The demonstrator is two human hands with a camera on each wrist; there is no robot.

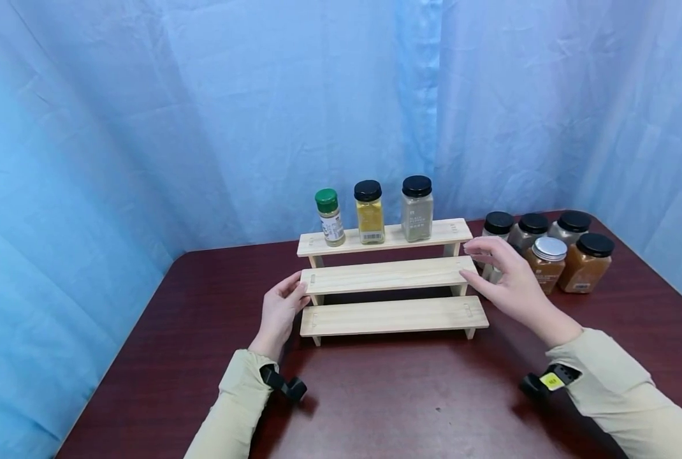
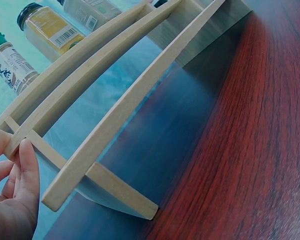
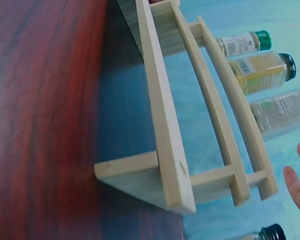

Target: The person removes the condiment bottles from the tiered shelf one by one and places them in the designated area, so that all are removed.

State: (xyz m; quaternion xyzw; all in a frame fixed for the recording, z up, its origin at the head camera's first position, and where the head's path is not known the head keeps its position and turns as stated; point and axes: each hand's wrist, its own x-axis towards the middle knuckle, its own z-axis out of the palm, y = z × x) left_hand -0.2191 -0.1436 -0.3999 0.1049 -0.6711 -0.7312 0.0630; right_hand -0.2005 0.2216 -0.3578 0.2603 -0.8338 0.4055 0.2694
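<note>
A three-tier wooden rack (image 1: 387, 275) stands on the table. My left hand (image 1: 279, 313) pinches the left end of its middle shelf between thumb and finger, as the left wrist view (image 2: 17, 180) also shows. My right hand (image 1: 513, 287) hovers by the right end of that shelf, fingers spread and curved with nothing in them; the right wrist view has its fingertips (image 3: 295, 182) apart from the wood. On the top shelf stand a green-capped shaker bottle (image 1: 332, 226), a black-lidded jar of yellow spice (image 1: 370, 220) and a black-lidded jar of grey powder (image 1: 417, 213).
Several more spice jars cluster on the table right of the rack, among them a silver-lidded brown jar (image 1: 546, 268) and a black-lidded brown jar (image 1: 586, 264). My right hand partly covers some. A blue curtain (image 1: 261, 127) hangs behind the dark red table (image 1: 421, 395).
</note>
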